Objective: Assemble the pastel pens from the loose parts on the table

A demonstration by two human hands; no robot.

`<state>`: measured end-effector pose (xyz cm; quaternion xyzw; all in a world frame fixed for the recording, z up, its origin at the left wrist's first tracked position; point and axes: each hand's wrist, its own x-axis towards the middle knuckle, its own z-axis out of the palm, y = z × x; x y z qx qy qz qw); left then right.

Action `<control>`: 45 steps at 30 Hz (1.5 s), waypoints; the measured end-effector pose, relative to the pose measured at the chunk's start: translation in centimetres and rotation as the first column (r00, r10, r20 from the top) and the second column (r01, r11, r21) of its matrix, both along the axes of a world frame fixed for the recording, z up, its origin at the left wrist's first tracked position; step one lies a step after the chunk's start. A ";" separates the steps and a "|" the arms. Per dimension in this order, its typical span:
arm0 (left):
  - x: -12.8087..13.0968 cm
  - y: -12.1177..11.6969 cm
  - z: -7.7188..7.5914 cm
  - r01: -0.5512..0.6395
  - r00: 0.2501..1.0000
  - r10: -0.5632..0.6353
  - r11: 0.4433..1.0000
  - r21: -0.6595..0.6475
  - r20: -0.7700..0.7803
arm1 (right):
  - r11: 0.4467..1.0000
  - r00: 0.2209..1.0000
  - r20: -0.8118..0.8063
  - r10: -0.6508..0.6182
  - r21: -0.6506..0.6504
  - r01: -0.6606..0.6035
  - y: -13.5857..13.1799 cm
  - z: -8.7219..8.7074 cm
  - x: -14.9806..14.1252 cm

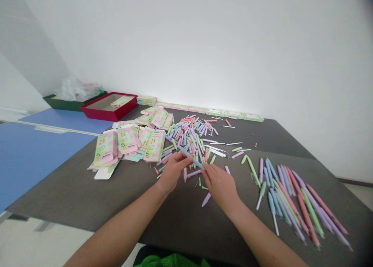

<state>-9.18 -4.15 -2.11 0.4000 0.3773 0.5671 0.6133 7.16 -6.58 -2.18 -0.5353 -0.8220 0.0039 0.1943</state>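
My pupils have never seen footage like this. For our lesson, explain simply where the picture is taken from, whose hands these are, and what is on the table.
There is no robot here. One camera, worn on a person's head, looks forward and down, so the person's own bare arms reach in from the bottom. The left hand and right hand together hold a light blue pen part.

On the dark table lies a heap of pastel pen parts. Flat printed cartons lie to its left, and longer pens to its right. Farther back are a red tray, a green tray holding clear plastic, and a row of small boxes along the wall.
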 end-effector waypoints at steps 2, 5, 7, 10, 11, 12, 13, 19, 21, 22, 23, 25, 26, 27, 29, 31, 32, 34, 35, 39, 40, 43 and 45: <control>0.1 0.0 0.0 0.003 1.000 -0.003 1.000 -0.008 0.021 | 1.000 1.000 -0.024 -0.014 -0.007 0.014 -0.2 -0.3 -0.3; 0.1 0.0 0.2 0.009 1.000 -0.009 1.000 -0.015 0.019 | 0.997 0.984 -0.174 -0.029 -0.069 0.017 -0.2 -0.7 -0.5; 0.1 0.1 0.3 0.017 1.000 -0.017 1.000 -0.012 -0.004 | 0.989 0.950 -0.310 -0.047 -0.149 0.000 0.0 -0.9 -0.5; -0.2 0.2 0.3 -0.004 0.999 0.004 1.000 -0.012 -0.036 | 0.975 0.878 -0.471 -0.084 -0.223 -0.026 0.3 -1.0 -0.4; -0.3 0.2 0.2 -0.017 0.999 0.017 1.000 -0.011 -0.051 | 0.966 0.838 -0.537 -0.094 -0.254 -0.055 0.3 -1.0 -0.4; -0.5 0.3 0.1 -0.024 0.997 0.024 1.000 -0.008 -0.070 | 0.944 0.780 -0.615 -0.112 -0.312 -0.110 0.3 -0.9 -0.4; -0.6 0.3 0.1 -0.023 0.995 0.022 1.000 -0.001 -0.094 | 0.895 0.705 -0.694 -0.148 -0.397 -0.203 0.3 -0.9 -0.4; -0.5 0.2 -0.3 0.008 0.973 0.009 0.997 0.073 -0.230 | 0.664 0.382 -0.831 -0.404 -0.554 -0.502 0.1 -0.9 -0.4; -0.2 0.0 -0.5 -0.027 0.968 0.043 0.997 0.071 -0.248 | 0.850 0.461 -0.837 -0.294 -0.450 -0.276 0.0 -0.8 -0.4; -0.1 0.0 -0.6 -0.033 0.970 0.046 0.998 0.058 -0.239 | 0.903 0.532 -0.813 -0.237 -0.386 -0.188 -0.1 -0.6 -0.3; 0.0 -0.1 -0.6 -0.028 0.975 0.036 0.999 0.042 -0.220 | 0.924 0.595 -0.780 -0.195 -0.349 -0.155 -0.2 -0.5 -0.3; 0.1 -0.3 -0.5 0.016 0.986 -0.012 1.000 0.020 -0.168 | 0.894 0.631 -0.757 -0.172 -0.389 -0.223 -0.4 -0.4 -0.1; 0.1 -0.3 -0.4 0.042 0.988 -0.039 0.999 0.018 -0.148 | 0.849 0.616 -0.766 -0.184 -0.440 -0.294 -0.5 -0.3 -0.1; 0.1 -0.4 -0.3 0.063 0.987 -0.059 0.998 0.022 -0.146 | 0.806 0.598 -0.775 -0.204 -0.480 -0.346 -0.5 -0.3 0.0; 0.1 -0.5 -0.2 0.068 0.981 -0.061 0.997 0.033 -0.182 | 0.814 0.601 -0.768 -0.221 -0.484 -0.320 -0.5 -0.4 0.1; 0.3 -0.7 -0.2 0.046 0.973 -0.038 0.998 0.030 -0.226 | 0.924 0.692 -0.702 -0.168 -0.357 -0.138 -0.5 -0.4 0.3; 0.4 -0.7 -0.3 0.036 0.973 -0.030 0.999 0.020 -0.230 | 0.964 0.752 -0.644 -0.137 -0.263 -0.050 -0.5 -0.4 0.4; 0.7 -0.8 -0.5 0.041 0.979 -0.041 0.999 -0.008 -0.201 | 0.989 0.843 -0.533 -0.075 -0.147 -0.005 -0.5 -0.5 0.5; 0.7 -0.9 -0.6 0.057 0.981 -0.059 0.998 -0.017 -0.183 | 0.986 0.858 -0.512 -0.043 -0.162 -0.047 -0.6 -0.6 0.6; 0.8 -0.8 -0.9 0.116 0.981 -0.118 0.993 -0.025 -0.152 | 0.870 0.764 -0.643 -0.056 -0.406 -0.278 -0.5 -0.8 0.6; 0.8 -0.8 -1.0 0.109 0.983 -0.113 0.993 -0.035 -0.147 | 0.872 0.752 -0.655 -0.082 -0.413 -0.265 -0.5 -0.8 0.6; 0.9 -0.8 -1.1 0.060 0.985 -0.070 0.996 -0.064 -0.156 | 0.965 0.815 -0.575 -0.072 -0.247 -0.089 -0.5 -0.6 0.7; 1.0 -0.9 -1.0 0.053 0.983 -0.063 0.997 -0.063 -0.173 | 0.984 0.857 -0.515 -0.019 -0.159 -0.074 -0.5 -0.5 0.9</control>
